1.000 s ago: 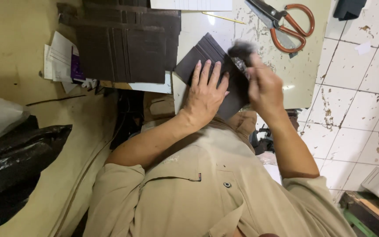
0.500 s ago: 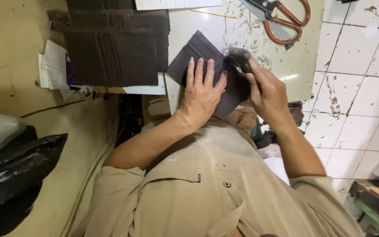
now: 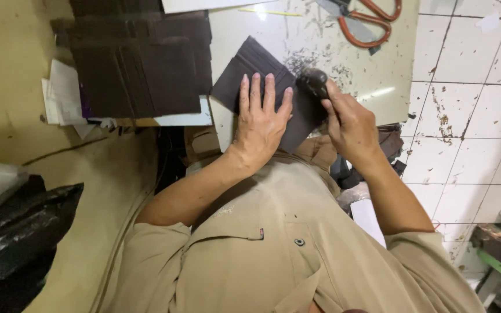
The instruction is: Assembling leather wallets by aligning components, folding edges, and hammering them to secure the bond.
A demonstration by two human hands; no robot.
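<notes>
Left hand lies flat on the dark leather piece; right hand's grip is closed around a black tool.

Tan short-sleeved button shirt, chest pocket, dark button, bare forearms, bare hands

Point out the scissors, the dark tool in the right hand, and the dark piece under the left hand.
Scissors (image 3: 372, 26), head view, on an orange handle loop.
Tool (image 3: 313, 81), head view, its dark head.
Dark piece (image 3: 250, 61), head view, bare upper corner.
</notes>
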